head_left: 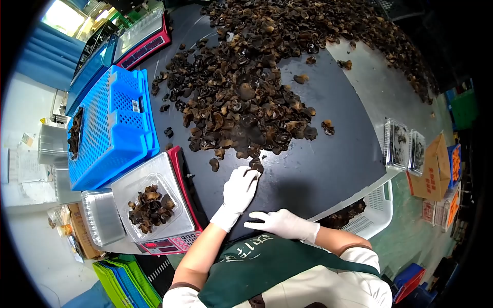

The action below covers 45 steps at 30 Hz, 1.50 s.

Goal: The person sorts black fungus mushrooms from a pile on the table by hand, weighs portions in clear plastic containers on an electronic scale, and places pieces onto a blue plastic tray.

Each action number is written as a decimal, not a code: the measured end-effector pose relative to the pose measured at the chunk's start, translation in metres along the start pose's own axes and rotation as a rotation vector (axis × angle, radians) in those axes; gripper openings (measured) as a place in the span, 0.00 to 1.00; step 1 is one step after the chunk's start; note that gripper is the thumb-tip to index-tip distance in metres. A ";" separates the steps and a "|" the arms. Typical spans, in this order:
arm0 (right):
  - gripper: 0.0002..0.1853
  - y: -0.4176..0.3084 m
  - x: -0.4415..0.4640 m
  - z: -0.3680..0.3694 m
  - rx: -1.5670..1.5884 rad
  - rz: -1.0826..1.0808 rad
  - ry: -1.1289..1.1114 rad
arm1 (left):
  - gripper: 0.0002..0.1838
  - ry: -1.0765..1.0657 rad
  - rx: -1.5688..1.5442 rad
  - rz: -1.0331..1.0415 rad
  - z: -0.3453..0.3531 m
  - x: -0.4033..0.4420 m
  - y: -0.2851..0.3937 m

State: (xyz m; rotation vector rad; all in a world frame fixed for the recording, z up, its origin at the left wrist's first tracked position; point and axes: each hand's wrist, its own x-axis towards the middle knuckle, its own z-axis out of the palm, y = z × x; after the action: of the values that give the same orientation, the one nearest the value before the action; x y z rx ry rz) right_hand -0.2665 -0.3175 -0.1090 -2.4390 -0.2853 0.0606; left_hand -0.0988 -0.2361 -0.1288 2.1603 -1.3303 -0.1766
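Observation:
A large heap of dark brown wood ear mushrooms (pixel 241 102) covers the far part of the dark grey table top (pixel 339 164). My left hand (pixel 240 191), in a white glove, reaches to the near edge of the heap. Its fingers are closed at the tips on a wood ear mushroom (pixel 257 165). My right hand (pixel 283 224), also gloved in white, hovers or rests by the table's near edge, fingers stretched out and holding nothing. Left of my left hand, a clear plastic box (pixel 167 218) with wood ear mushrooms in it sits on a red scale (pixel 184 185).
A blue crate (pixel 115 128) stands at the left, with a second scale (pixel 144 51) behind it. Stacked clear boxes (pixel 102 215) are beside the near scale. At the right are more clear boxes (pixel 396 143), a cardboard box (pixel 434 169) and a low white basket (pixel 377 215).

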 end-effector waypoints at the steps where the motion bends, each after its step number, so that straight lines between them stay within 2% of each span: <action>1: 0.23 -0.002 0.002 0.007 -0.076 0.010 -0.035 | 0.08 0.011 0.048 -0.004 -0.001 -0.003 0.002; 2: 0.19 -0.001 0.004 0.013 -0.129 -0.018 0.028 | 0.07 0.058 0.089 -0.025 -0.004 -0.003 -0.001; 4: 0.17 0.005 0.005 0.025 -0.076 -0.024 0.030 | 0.07 0.188 0.168 -0.081 -0.011 0.002 -0.014; 7: 0.12 0.010 0.005 0.029 0.047 -0.007 0.049 | 0.10 0.175 0.217 -0.277 -0.025 0.010 -0.038; 9: 0.13 0.011 0.009 0.020 0.335 0.131 0.240 | 0.11 0.156 0.284 -0.319 -0.019 0.010 -0.050; 10: 0.12 0.009 0.014 0.006 0.396 0.292 0.227 | 0.13 0.128 0.346 -0.358 -0.014 0.009 -0.057; 11: 0.12 0.010 0.020 -0.006 0.369 0.369 0.288 | 0.13 0.180 0.430 -0.296 -0.007 0.008 -0.060; 13: 0.13 0.023 0.034 -0.013 0.273 0.417 0.565 | 0.11 0.174 0.383 -0.318 -0.002 0.009 -0.059; 14: 0.13 0.029 0.041 -0.017 0.178 0.465 0.607 | 0.09 0.176 0.368 -0.300 0.000 0.009 -0.062; 15: 0.13 0.036 0.048 -0.021 0.083 0.512 0.649 | 0.08 0.206 0.286 -0.293 -0.003 0.009 -0.057; 17: 0.17 0.046 0.059 -0.029 0.006 0.558 0.626 | 0.06 0.217 -0.089 -0.341 -0.004 0.003 -0.062; 18: 0.16 0.056 0.067 -0.024 -0.046 0.578 0.616 | 0.04 0.218 -0.279 -0.427 -0.008 0.004 -0.054; 21: 0.13 0.063 0.082 -0.019 -0.124 0.615 0.534 | 0.05 0.085 -0.468 -0.472 -0.032 -0.011 -0.029; 23: 0.10 0.062 0.084 -0.016 -0.148 0.628 0.452 | 0.05 -0.002 -0.354 -0.419 -0.046 -0.032 -0.019; 25: 0.07 0.065 0.086 -0.012 -0.175 0.509 0.538 | 0.07 -0.085 -0.214 -0.306 -0.056 -0.056 -0.015; 27: 0.06 0.066 0.086 -0.011 -0.170 0.523 0.534 | 0.10 -0.148 0.003 -0.230 -0.053 -0.084 -0.011; 30: 0.04 0.065 0.085 -0.012 -0.102 0.540 0.570 | 0.17 -0.191 0.152 -0.226 -0.043 -0.099 -0.004; 31: 0.06 0.067 0.083 -0.013 -0.017 0.492 0.626 | 0.17 -0.165 0.171 -0.207 -0.040 -0.103 -0.005; 33: 0.07 0.085 0.073 -0.011 0.611 0.428 0.527 | 0.17 -0.191 0.196 -0.236 -0.033 -0.103 -0.011; 34: 0.06 0.062 0.070 -0.039 1.308 0.656 0.409 | 0.17 -0.178 0.194 -0.244 -0.036 -0.101 -0.010; 37: 0.06 0.065 0.059 -0.027 2.599 0.161 0.249 | 0.15 -0.130 0.086 -0.227 -0.038 -0.099 -0.012; 39: 0.08 0.060 0.059 -0.024 2.730 0.217 0.257 | 0.12 -0.030 -0.194 -0.243 -0.035 -0.101 -0.017; 41: 0.08 0.058 0.061 -0.019 2.720 0.255 0.226 | 0.10 -0.024 -0.180 -0.265 -0.040 -0.102 -0.012; 42: 0.07 0.050 0.066 -0.026 2.699 0.305 0.225 | 0.10 -0.027 -0.293 -0.299 -0.043 -0.102 -0.009; 43: 0.06 0.047 0.070 -0.026 2.654 0.338 0.227 | 0.10 -0.026 -0.402 -0.333 -0.052 -0.100 -0.004; 44: 0.06 0.045 0.075 -0.026 2.522 0.271 0.176 | 0.10 -0.099 -0.452 -0.364 -0.065 -0.100 0.001; 45: 0.06 0.044 0.082 -0.026 2.392 0.201 0.124 | 0.11 -0.079 -0.538 -0.363 -0.081 -0.099 0.009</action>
State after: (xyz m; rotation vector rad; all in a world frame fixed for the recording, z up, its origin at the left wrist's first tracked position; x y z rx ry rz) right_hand -0.1751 -0.3487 -0.1148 -0.0708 0.1428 0.1823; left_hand -0.1217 -0.1213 -0.0760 1.9112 -0.7932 -0.6855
